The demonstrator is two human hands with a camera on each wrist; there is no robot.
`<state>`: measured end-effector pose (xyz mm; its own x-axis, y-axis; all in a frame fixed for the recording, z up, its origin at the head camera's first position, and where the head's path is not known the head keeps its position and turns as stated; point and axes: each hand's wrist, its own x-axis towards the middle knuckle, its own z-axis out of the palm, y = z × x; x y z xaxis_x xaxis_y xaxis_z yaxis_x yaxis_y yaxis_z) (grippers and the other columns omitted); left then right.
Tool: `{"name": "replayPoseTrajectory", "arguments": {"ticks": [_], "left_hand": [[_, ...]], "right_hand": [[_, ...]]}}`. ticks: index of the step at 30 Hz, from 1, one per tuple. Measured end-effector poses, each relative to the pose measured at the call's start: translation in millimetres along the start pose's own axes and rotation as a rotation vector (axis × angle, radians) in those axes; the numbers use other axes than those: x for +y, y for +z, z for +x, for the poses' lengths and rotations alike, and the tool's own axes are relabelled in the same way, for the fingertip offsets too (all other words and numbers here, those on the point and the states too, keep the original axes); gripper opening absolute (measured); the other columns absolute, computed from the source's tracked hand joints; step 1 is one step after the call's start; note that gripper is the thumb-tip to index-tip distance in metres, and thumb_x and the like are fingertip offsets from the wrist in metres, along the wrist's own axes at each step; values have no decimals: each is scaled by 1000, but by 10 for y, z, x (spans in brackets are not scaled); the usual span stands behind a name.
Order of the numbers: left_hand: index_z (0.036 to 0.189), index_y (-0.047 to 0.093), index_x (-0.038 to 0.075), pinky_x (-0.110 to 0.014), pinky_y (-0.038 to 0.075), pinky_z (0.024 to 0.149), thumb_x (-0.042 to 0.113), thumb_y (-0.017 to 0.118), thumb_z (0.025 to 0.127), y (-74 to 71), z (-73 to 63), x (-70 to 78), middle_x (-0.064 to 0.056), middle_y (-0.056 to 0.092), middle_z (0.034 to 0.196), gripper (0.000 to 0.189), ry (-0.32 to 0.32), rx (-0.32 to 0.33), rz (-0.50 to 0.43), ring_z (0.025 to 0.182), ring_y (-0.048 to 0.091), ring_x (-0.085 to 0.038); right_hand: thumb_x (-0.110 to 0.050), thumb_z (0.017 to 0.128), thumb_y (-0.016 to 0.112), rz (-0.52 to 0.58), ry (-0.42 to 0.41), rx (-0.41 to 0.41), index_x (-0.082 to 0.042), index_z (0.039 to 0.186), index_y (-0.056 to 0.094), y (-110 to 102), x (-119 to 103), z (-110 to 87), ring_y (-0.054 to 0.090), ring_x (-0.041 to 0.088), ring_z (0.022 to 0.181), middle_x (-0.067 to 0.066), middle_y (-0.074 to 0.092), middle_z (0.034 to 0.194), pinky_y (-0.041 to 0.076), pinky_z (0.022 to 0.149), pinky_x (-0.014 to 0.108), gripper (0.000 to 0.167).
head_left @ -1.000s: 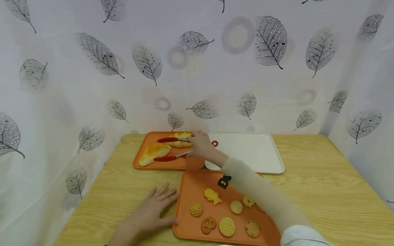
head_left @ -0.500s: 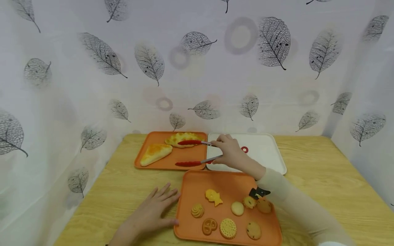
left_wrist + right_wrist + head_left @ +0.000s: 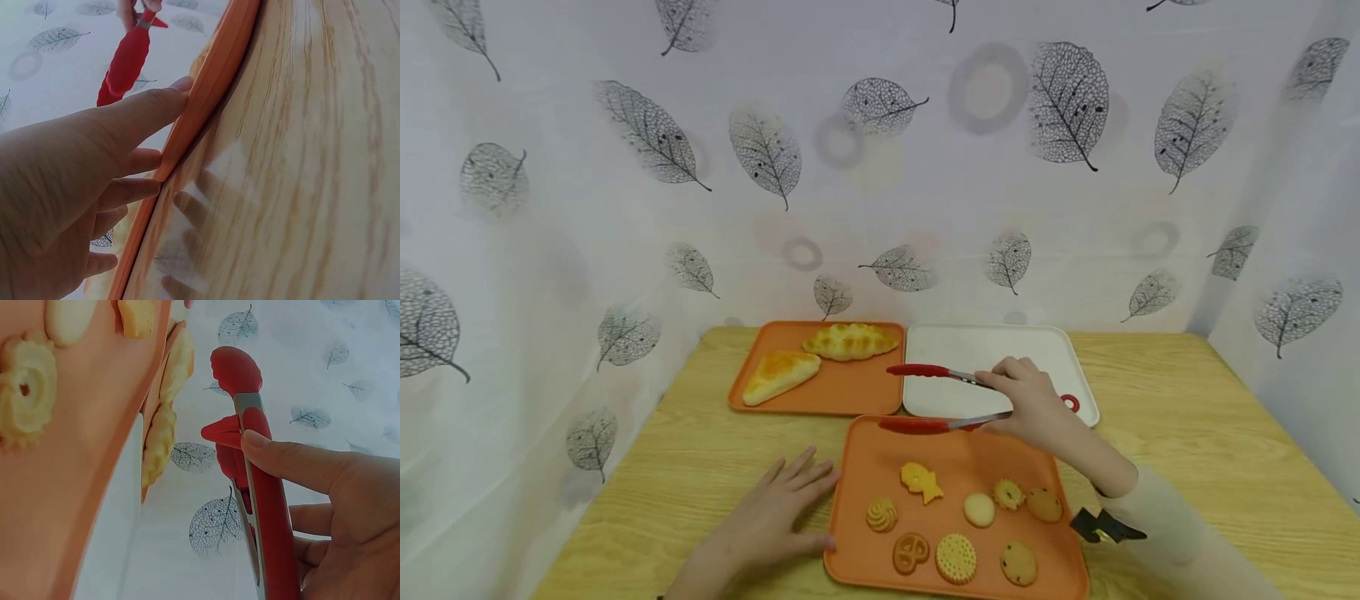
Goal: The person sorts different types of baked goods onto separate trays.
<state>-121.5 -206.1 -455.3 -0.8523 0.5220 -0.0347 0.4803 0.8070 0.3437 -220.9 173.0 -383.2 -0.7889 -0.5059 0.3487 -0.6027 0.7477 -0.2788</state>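
My right hand (image 3: 1030, 404) grips red-tipped metal tongs (image 3: 269, 500), whose arms are spread with nothing between them. In the head view the tongs reach left over the white tray's front and the far edge of the near orange tray (image 3: 880, 571). On that tray lie several cookies, among them a fish-shaped one (image 3: 921, 482), a pretzel-shaped one (image 3: 911, 552) and a round dotted one (image 3: 956, 557). At the tray's left edge rests my left hand (image 3: 767, 517), fingers spread and relaxed; its thumb touches the rim in the left wrist view.
Behind stands another orange tray (image 3: 850, 400) bearing a triangular pastry (image 3: 781, 375) and a braided bread (image 3: 850, 342). The white tray (image 3: 955, 342) adjoins it on the right. A leaf-patterned curtain (image 3: 880, 200) encloses the wooden table (image 3: 1187, 417) at the back and sides.
My right hand has carried the tongs from above the breads on the far orange tray rightward and toward me. The left hand has stayed in place.
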Motion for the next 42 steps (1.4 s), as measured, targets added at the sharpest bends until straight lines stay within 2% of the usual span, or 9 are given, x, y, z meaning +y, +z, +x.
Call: {"name": "replayPoseTrajectory", "arguments": {"ticks": [8, 13, 19, 25, 29, 33, 42], "left_hand": [[152, 38, 24, -61, 16, 120, 74, 49, 84, -10, -5, 6, 0, 36, 157, 84, -22, -32, -4, 152, 17, -28], [151, 39, 22, -62, 17, 119, 72, 52, 84, -14, -7, 1, -1, 38, 157, 84, -11, -15, -8, 151, 19, -30], [151, 40, 21, -64, 18, 118, 72, 52, 84, -20, -13, 2, -3, 39, 156, 84, -6, -14, -15, 151, 19, -32], [151, 38, 22, -62, 17, 119, 73, 49, 85, -29, -22, 15, -2, 37, 157, 84, -17, -33, -11, 152, 18, -30], [152, 38, 23, -62, 16, 120, 72, 50, 85, -34, -21, 19, -1, 37, 157, 84, -22, -39, -18, 152, 17, -29], [151, 38, 22, -62, 17, 119, 72, 50, 85, -44, -18, 25, -1, 36, 157, 84, -22, -43, -17, 152, 17, -30], [151, 39, 22, -63, 17, 119, 72, 50, 86, -44, -22, 37, -1, 37, 157, 83, -22, -41, -12, 151, 18, -30]], "right_hand": [[-19, 62, 92, 16, 29, 0, -2, 119, 68, -127, 29, -359, 47, 22, 92, 4, 58, 100, 35, 71, 33, 64], [-24, 61, 92, 15, 41, -27, -4, 118, 69, -159, 27, -543, 44, 17, 89, 1, 57, 98, 35, 70, 30, 65], [-27, 56, 93, -37, -8, -7, -6, 115, 71, -101, 20, -704, 44, 13, 85, -4, 56, 94, 38, 67, 26, 67], [-31, 52, 94, -66, -92, 29, -9, 109, 74, -24, -3, -780, 43, 9, 82, -8, 55, 93, 36, 64, 24, 64], [-30, 53, 94, -84, -118, 22, -12, 107, 73, 19, -32, -803, 44, 10, 83, -11, 53, 91, 31, 63, 23, 61], [-28, 54, 94, -101, -112, 9, -15, 107, 73, 34, -96, -813, 44, 9, 84, -12, 51, 90, 28, 63, 22, 58], [-28, 56, 93, -144, -43, -34, -17, 106, 73, 27, -175, -810, 46, 10, 87, -13, 51, 91, 33, 65, 24, 55]]}}
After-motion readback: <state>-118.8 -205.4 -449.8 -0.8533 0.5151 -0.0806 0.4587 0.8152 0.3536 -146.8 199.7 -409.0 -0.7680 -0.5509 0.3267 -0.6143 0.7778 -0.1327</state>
